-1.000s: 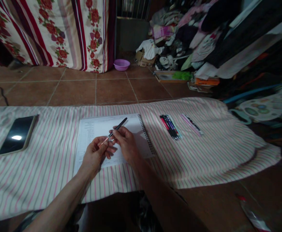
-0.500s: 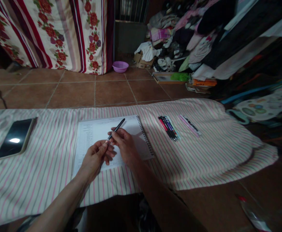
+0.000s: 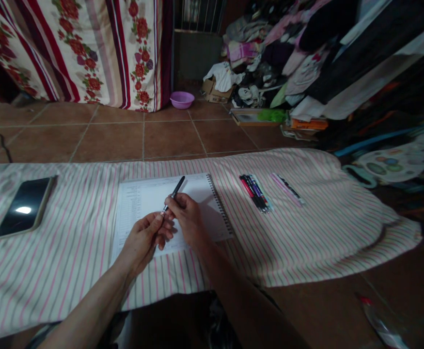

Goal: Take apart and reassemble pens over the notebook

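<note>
My right hand (image 3: 187,217) pinches the barrel of a dark pen (image 3: 179,186), which slants with its far end up and to the right. At the pen's lower end, the fingertips of my left hand (image 3: 144,236) are closed on it; the exact part they grip is too small to make out. Both hands are close together over a white spiral notebook (image 3: 206,198), which lies open with a printed table down its left side. To the right of the notebook lies a bunch of several pens (image 3: 254,193), and beyond it a pink pen (image 3: 284,186) beside a black-and-white one.
A pink-and-grey striped cloth (image 3: 317,232) covers the low surface. A phone (image 3: 24,208) lies at the left. Past the far edge are floor tiles (image 3: 110,140), a purple basin (image 3: 182,100) and a heap of clothes (image 3: 241,51). A floral curtain (image 3: 106,53) hangs behind.
The pen has turned slightly more upright, its far end shifting left. Both hands keep nearly the same place and hold.
</note>
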### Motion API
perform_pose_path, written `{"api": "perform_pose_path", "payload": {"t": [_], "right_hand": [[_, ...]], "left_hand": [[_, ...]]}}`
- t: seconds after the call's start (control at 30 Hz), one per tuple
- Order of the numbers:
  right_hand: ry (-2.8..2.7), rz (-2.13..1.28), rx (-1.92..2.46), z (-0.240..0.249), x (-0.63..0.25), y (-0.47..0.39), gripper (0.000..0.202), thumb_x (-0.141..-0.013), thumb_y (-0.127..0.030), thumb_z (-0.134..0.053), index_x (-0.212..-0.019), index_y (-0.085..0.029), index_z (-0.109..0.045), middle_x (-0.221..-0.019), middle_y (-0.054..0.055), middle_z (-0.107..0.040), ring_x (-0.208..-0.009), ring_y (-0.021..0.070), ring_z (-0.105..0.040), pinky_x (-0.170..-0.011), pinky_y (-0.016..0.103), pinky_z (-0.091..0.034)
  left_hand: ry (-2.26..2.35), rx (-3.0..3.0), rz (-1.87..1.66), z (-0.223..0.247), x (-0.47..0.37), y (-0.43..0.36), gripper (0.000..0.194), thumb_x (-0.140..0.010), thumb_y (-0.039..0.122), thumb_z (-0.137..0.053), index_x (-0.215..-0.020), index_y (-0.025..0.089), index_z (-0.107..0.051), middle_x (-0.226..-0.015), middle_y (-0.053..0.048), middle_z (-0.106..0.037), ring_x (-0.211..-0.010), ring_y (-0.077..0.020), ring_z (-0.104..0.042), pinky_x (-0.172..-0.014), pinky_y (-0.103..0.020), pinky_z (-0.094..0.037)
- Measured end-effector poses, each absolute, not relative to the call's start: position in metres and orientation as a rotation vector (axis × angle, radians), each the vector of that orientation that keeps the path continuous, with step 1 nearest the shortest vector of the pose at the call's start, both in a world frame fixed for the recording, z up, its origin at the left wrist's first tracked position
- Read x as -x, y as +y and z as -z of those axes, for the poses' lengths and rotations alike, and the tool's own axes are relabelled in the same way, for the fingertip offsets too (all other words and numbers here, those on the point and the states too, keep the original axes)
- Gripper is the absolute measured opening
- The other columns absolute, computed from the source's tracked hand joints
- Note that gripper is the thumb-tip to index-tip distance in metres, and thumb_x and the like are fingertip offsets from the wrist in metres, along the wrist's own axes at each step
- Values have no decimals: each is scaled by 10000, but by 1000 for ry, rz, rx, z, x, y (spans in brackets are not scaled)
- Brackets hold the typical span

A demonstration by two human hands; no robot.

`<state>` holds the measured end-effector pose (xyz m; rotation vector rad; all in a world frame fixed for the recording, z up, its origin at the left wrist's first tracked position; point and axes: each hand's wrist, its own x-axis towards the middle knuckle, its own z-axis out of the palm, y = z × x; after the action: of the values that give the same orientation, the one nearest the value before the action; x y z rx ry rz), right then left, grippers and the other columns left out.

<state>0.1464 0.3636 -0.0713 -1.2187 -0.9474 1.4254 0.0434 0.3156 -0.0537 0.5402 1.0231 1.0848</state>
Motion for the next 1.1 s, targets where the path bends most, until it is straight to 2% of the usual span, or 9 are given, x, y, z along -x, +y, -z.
{"api": "perform_pose_path", "payload": {"t": [0.6,0.8,1.1], "right_hand": [[-966,-1391,1255,61,-146,361,194,-696,-333,-606,-729,-143,-591,-523,-37,-545,-445,65,-460,-448,193,-375],[-898,-1459,1180,61,-147,360,211,-699,-280,-592,-860,-144,-586,-783,25,-654,-463,47,-476,-435,185,-379],[-873,-1521,1185,61,-146,360,215,-706,-271,-582,-879,-145,-588,-799,35,-664,-448,43,-470,-405,181,-372]], "left_hand": [[1063,-640,-1104,60,-41,316,205,-755,291,-619,-780,92,-578,-667,-52,-613,-514,-93,-556,-375,-157,-358],[1044,-560,-1089,59,-42,314,185,-777,271,-600,-765,86,-585,-666,-59,-617,-506,-92,-564,-362,-149,-361],[1004,-502,-1110,57,-43,315,150,-763,230,-621,-752,84,-587,-677,-46,-611,-504,-70,-553,-360,-129,-352]]}}
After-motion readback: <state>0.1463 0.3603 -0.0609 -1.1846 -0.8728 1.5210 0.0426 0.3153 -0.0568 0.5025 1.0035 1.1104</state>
